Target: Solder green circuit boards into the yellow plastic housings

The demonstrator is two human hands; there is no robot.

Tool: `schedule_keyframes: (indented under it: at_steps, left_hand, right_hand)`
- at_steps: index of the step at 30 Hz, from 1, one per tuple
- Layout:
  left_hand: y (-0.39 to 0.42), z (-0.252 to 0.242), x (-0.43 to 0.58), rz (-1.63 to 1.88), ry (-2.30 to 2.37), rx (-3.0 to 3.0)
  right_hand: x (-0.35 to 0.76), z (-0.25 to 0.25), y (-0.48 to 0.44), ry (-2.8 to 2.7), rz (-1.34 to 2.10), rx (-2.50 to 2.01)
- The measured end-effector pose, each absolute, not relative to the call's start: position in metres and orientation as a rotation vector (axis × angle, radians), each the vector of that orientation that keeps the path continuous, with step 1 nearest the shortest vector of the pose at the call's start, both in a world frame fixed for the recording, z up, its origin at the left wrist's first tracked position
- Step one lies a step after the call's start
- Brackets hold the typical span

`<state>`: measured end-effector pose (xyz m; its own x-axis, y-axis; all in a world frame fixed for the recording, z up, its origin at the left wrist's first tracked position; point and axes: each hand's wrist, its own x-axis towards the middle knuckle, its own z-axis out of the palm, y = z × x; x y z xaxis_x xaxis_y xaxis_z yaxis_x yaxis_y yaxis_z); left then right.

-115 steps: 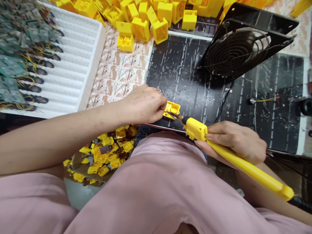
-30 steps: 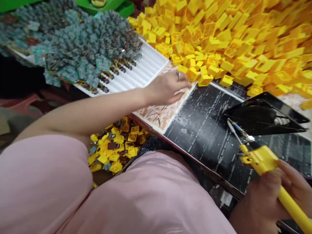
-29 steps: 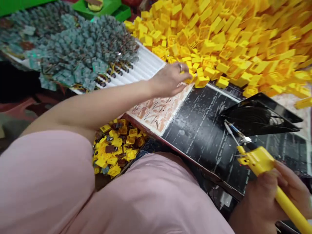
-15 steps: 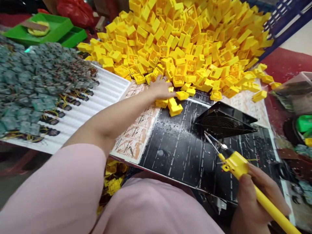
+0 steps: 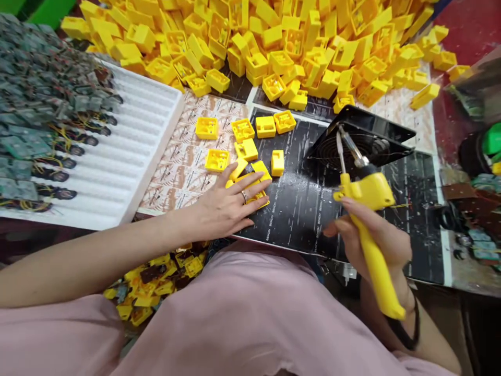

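My left hand (image 5: 230, 201) lies with fingers spread over a few small yellow plastic housings (image 5: 254, 189) near the table's front edge, partly hiding them. Several more loose housings, among them a yellow housing (image 5: 206, 128), sit just beyond my fingertips, some with their hollow side up. In my right hand (image 5: 371, 235) is a yellow soldering iron (image 5: 370, 193) with a feed tube beside its tip. Its metal end points up and away, in front of a black fan (image 5: 352, 141) standing tilted on the black mat (image 5: 297, 209).
A large heap of yellow housings (image 5: 250, 31) fills the back. On the left, a white foam tray (image 5: 144, 115) carries many green circuit boards (image 5: 27, 141) with wires. More yellow housings (image 5: 156, 282) lie below the table edge. Various parts (image 5: 483, 245) are at the right.
My left hand has come back from the heap towards the front edge, and several housings now lie spread on the near surface. The soldering iron has turned more upright in my right hand.
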<state>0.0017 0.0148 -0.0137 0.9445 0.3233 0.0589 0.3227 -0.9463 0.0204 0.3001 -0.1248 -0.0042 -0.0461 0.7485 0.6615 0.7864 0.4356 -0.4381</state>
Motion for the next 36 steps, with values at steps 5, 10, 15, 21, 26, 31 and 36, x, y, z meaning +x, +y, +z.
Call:
schedule_keyframes:
  at_steps: [5, 10, 15, 21, 26, 31, 36]
  left_hand:
    - [0.009, -0.040, -0.001, 0.608, 0.618, 3.278]
    - [0.012, -0.047, 0.002, 0.810, 0.691, 3.348]
    - [0.005, -0.040, 0.004, 0.693, 0.631, 3.304]
    - [0.004, -0.040, -0.001, 0.806, 0.420, 3.041]
    - [0.006, -0.038, 0.002, 0.604, 0.626, 3.032]
    - [-0.002, -0.032, 0.026, 0.516, 0.872, 3.064]
    - [0.002, -0.023, 0.000, 0.749, 0.685, 2.914]
  right_hand:
    - [0.292, 0.002, -0.052, -2.096, -0.025, -1.184]
    - [0.293, -0.020, 0.021, -2.209, 0.222, -1.349]
    - [0.295, -0.014, -0.012, -2.291, 0.146, -1.253]
    - [0.300, -0.011, -0.090, -2.438, 0.144, -1.121]
    - [0.287, -0.033, -0.109, -2.147, -0.057, -1.347]
    - [0.276, -0.047, -0.105, -2.165, -0.115, -1.372]
    - [0.293, -0.037, -0.112, -2.197, 0.109, -1.318]
